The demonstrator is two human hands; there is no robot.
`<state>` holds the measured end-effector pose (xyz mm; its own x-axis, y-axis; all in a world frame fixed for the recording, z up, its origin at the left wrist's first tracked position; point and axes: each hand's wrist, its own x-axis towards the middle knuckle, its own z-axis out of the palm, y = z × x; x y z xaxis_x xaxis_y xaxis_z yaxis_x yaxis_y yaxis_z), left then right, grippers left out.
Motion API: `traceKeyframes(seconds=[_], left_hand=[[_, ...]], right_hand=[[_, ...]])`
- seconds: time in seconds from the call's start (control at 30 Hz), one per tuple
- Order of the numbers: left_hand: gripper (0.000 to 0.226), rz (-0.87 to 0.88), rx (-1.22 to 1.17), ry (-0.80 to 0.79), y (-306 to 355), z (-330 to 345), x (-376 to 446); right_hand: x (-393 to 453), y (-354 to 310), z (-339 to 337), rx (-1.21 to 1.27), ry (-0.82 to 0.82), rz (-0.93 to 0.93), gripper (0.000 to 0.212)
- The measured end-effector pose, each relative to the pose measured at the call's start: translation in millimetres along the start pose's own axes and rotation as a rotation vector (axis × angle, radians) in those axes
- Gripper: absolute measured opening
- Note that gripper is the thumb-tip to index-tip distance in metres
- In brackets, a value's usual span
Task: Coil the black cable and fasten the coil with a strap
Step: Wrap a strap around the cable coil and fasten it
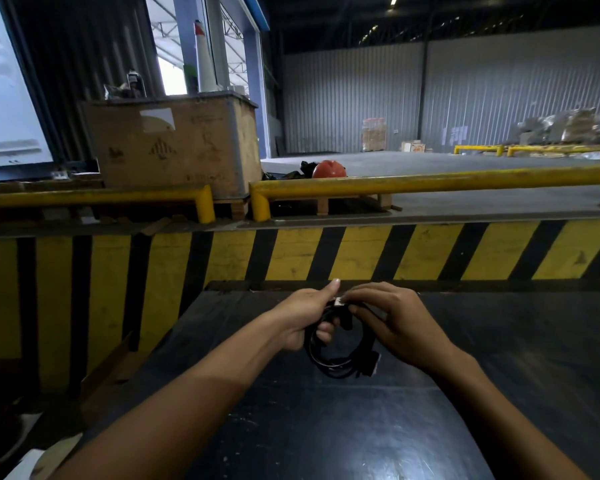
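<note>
The black cable [329, 362] hangs as a small round coil between both hands, above the dark table [326, 427]. A plug with a pale end [371, 365] sticks out at the coil's lower right. My left hand [305, 317] grips the coil's left side, thumb pointing up. My right hand [395, 320] pinches the top of the coil, where a small white strap piece [339, 301] shows between the fingertips. The top of the coil is hidden by fingers.
A yellow and black striped wall [291, 254] rises just behind the table's far edge. Yellow guard rails [430, 183] run above it. A cardboard crate [174, 147] stands at the back left, an orange helmet [329, 169] lies on the raised floor.
</note>
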<state>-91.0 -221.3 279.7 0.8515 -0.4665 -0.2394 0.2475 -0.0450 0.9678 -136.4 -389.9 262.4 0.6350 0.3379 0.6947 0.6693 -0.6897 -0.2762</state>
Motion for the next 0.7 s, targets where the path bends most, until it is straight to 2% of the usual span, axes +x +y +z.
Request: traceKeyframes(seconds=[0.17, 0.3, 0.5, 0.7], left_hand=[[0.032, -0.075, 0.005, -0.04, 1.2, -0.9, 2.9], [0.028, -0.128, 0.029, -0.039, -0.3, -1.7, 8.8], [0.03, -0.21, 0.059, -0.033, 0.3, -4.5, 16.0], [0.023, -0.232, 0.06, -0.025, -3.8, -5.9, 15.4]], right_hand=[[-4.9, 2.6, -7.1, -0.014, -0.111, -0.003, 0.028], [-7.3, 2.8, -7.8, -0.147, -0.2, 0.022, 0.037], [-10.7, 1.7, 11.4, -0.306, -0.064, -0.017, 0.026], [-16.5, -1.1, 18.2, -0.272, 0.027, -0.084, 0.019]])
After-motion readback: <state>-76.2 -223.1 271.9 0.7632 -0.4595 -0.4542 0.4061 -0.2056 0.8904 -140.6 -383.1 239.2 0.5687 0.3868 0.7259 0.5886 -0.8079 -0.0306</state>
